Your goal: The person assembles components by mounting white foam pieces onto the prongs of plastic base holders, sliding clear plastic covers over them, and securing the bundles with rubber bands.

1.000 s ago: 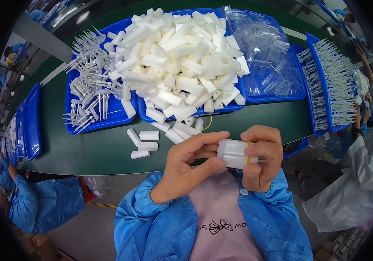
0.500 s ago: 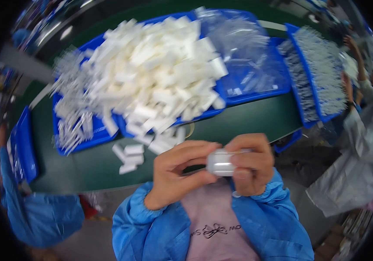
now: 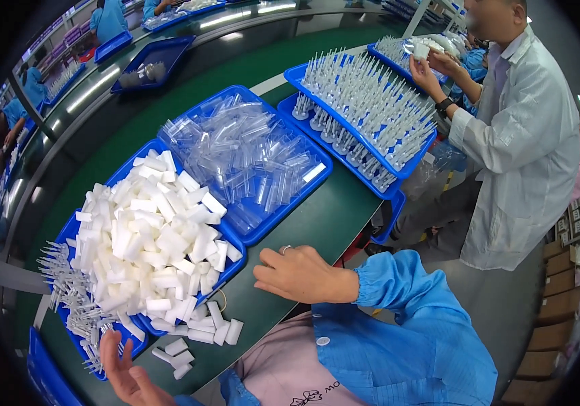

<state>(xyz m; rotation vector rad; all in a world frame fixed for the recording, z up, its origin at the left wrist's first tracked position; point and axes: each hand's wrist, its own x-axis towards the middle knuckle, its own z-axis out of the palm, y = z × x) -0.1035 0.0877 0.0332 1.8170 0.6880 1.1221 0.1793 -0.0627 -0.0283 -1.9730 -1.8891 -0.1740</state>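
Observation:
My left hand is at the lower left, fingers spread, beside a blue tray of thin clear plastic stems. Its fingertips reach the near end of that tray, and I see nothing gripped in it. My right hand, with a ring on one finger, is over the green table with its fingers curled together. Its palm side faces down, so whatever it may hold is hidden. Left of it, white foam-like blocks are heaped on a blue tray. Several loose white blocks lie on the table between my hands.
Behind the right hand, a blue tray holds clear plastic sleeves. Stacked blue trays of upright clear stems stand farther right. A person in a white coat stands at the right, holding a white piece. A conveyor line runs behind.
My hands, together around a whitish cylinder before, are now apart; the cylinder is no longer visible. The left reaches toward the stems. The view has swung right, bringing the person in the white coat into sight.

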